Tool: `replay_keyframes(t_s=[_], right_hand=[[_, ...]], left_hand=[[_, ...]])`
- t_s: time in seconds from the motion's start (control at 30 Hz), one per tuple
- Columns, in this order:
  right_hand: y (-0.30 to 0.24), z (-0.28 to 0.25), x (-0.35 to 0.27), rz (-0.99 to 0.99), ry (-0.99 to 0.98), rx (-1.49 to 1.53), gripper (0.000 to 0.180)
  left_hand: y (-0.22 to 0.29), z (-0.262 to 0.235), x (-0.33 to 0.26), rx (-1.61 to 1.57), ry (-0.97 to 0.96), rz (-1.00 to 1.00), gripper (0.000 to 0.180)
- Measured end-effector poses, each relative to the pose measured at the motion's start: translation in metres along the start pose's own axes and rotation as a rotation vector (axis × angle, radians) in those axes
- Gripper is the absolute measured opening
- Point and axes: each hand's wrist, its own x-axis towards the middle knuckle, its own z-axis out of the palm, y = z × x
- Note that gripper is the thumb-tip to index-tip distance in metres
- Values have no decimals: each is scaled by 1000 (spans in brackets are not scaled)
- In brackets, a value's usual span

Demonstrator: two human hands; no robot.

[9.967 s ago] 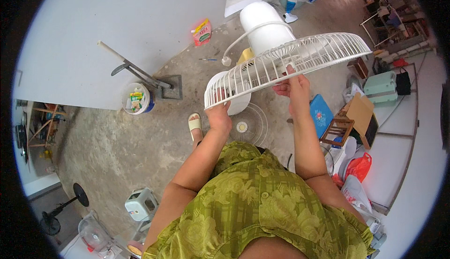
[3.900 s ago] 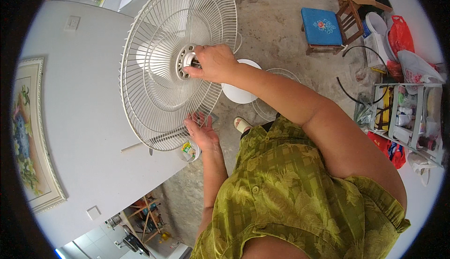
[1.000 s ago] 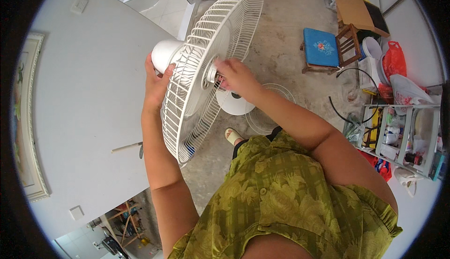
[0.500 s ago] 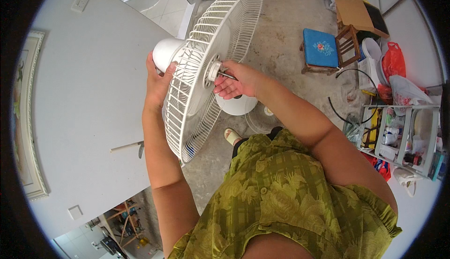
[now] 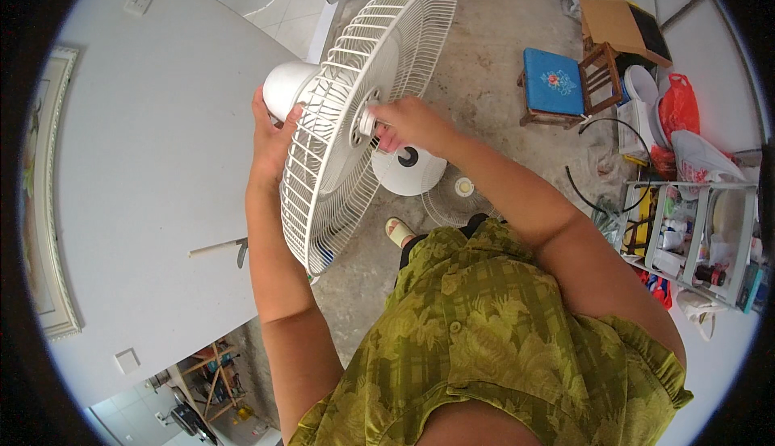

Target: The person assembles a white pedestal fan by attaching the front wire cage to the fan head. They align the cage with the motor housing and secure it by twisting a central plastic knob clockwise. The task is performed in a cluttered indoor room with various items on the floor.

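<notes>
A white wire fan guard stands tilted before me, its hollow side facing right. The rounded white motor housing is behind it. My left hand is closed around the guard's back rim beside the housing, thumb on the wires. At the guard's middle, my right hand pinches a white ring-shaped nut; its fingers are slightly blurred. The metal shaft is hidden by that hand. Below, a round white fan base with a dark centre rests on the floor.
Another round wire guard lies by my foot, next to the base. A wooden chair with a blue seat stands on the right, near a cardboard box and a loaded grey shelf. A pale wall rises close on the left.
My right hand has rolled at the wrist, its fingers curling in around the nut and covering the shaft. My left hand keeps its hold; the guard has barely shifted.
</notes>
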Motion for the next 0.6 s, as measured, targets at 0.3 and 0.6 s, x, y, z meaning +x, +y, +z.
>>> replay_keyframes(t_s=[0.3,0.6], right_hand=[[13,7,-10,-414,680,-543,65],[-13,5,-14,-205,265,-639,50]], left_hand=[[-5,1,2,-56,1,3,76],[-15,-2,9,-20,-4,14,72]])
